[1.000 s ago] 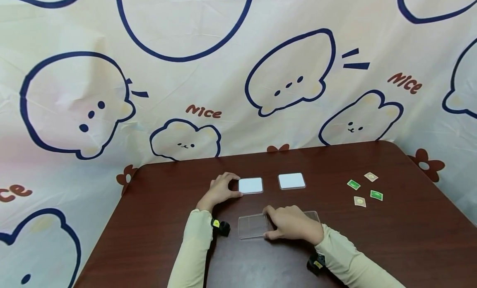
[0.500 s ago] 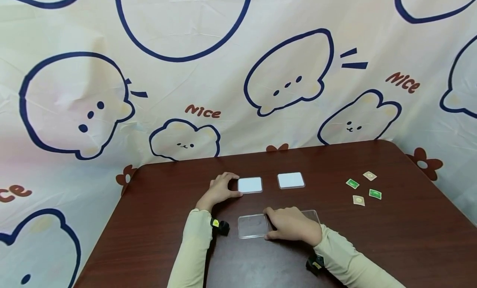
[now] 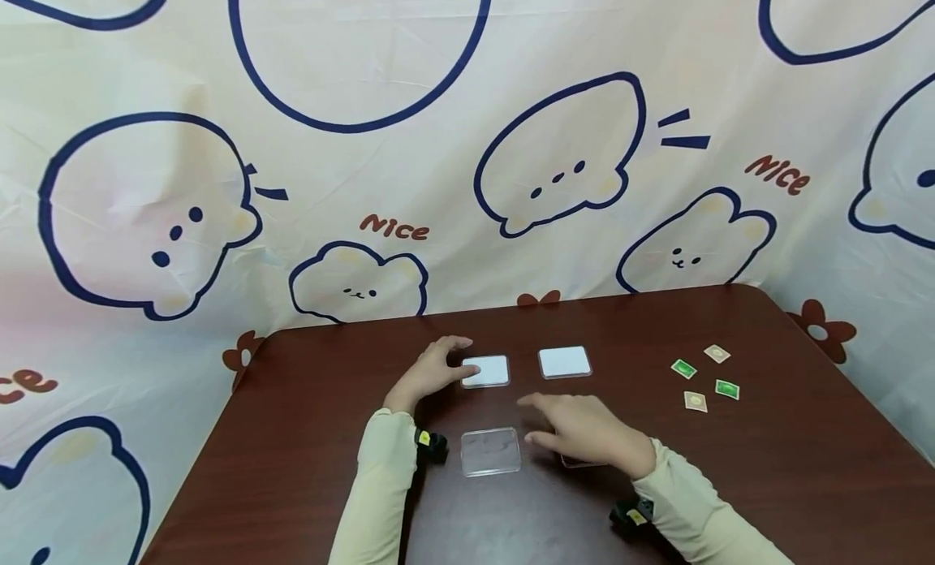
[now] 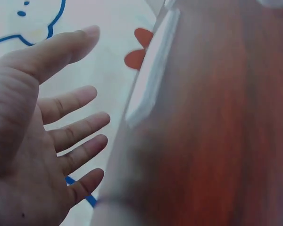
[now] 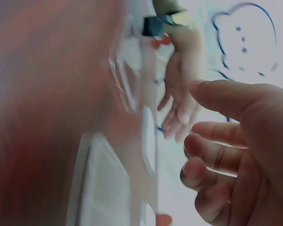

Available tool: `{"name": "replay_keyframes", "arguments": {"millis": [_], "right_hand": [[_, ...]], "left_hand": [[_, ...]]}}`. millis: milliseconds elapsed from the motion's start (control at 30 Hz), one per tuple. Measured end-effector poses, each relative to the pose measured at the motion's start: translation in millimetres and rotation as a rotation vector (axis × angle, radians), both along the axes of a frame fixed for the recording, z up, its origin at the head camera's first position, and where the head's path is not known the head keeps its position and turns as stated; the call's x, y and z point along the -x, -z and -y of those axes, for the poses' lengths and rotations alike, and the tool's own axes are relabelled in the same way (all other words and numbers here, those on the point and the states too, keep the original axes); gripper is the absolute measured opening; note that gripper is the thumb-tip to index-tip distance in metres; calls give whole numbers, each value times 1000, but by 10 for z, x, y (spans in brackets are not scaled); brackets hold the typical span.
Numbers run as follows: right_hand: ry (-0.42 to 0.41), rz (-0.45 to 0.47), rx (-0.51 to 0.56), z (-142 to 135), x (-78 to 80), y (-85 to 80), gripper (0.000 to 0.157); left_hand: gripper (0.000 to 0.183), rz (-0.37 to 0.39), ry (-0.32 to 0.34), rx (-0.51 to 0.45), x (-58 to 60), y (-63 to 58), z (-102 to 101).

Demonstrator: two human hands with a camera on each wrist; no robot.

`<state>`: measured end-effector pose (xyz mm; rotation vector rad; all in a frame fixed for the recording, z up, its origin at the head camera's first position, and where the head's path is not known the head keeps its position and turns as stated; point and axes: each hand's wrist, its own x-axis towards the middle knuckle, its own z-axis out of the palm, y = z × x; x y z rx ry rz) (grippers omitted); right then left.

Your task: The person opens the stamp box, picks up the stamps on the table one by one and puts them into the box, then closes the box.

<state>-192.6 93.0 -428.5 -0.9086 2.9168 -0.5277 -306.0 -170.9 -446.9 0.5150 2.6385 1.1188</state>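
Note:
My left hand (image 3: pixel 429 376) hovers at the left end of a white rectangle in a clear case (image 3: pixel 491 373), its thumb overlapping that case in the head view. Fingers and thumb are spread in the left wrist view, with nothing between them. My right hand (image 3: pixel 588 429) hangs over the near part of the table, fingers loosely bent and holding nothing. Left of it lies a clear, shallow plastic tray (image 3: pixel 491 453). A second clear plastic piece (image 3: pixel 580 465) is mostly hidden under the right hand. Another white rectangle in a clear case (image 3: pixel 565 362) lies farther back.
Several small cards lie on the right of the brown table (image 3: pixel 307 435): a green card (image 3: pixel 683 368), another green card (image 3: pixel 726 389), a beige card (image 3: pixel 717 354) and another beige card (image 3: pixel 695 401). A patterned cloth (image 3: pixel 351 175) hangs behind the table.
My right hand has let go of the left clear tray and moved slightly right. The left hand's fingers have parted from the white-filled case's edge. The head view has tilted slightly upward.

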Motion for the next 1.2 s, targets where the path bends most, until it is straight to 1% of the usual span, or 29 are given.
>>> {"name": "replay_keyframes", "arguments": {"millis": [100, 200, 267, 367, 533, 633, 733, 833, 967, 1100, 1200], "right_hand": [[48, -26, 34, -201, 44, -85, 44], [114, -36, 48, -465, 81, -152, 44], [154, -22, 60, -654, 98, -186, 44], [170, 6, 98, -937, 142, -183, 45], [171, 33, 121, -1355, 162, -97, 49], [198, 42, 112, -1558, 132, -23, 52], [226, 51, 107, -1728, 107, 50, 53], [257, 47, 84, -1861, 98, 118, 54], [319, 52, 32, -1985, 84, 188, 56], [371, 60, -3, -2096, 73, 228, 58], [389, 56, -20, -2168, 70, 241, 58]], "left_hand": [[55, -25, 16, -28, 19, -58, -115], [54, -35, 29, -34, 37, -106, -248], [55, -44, 41, -30, 51, -128, -342], [57, -58, 69, -2, 78, -161, -486], [60, -63, 128, 104, 145, -189, -721], [61, -64, 163, 161, 182, -166, -832], [61, -56, 192, 190, 203, -129, -912], [63, -44, 218, 207, 214, -89, -968], [67, -36, 244, 243, 224, -55, -1022], [66, -32, 256, 271, 243, -43, -1066], [63, -37, 256, 280, 259, -40, -1098]]}}
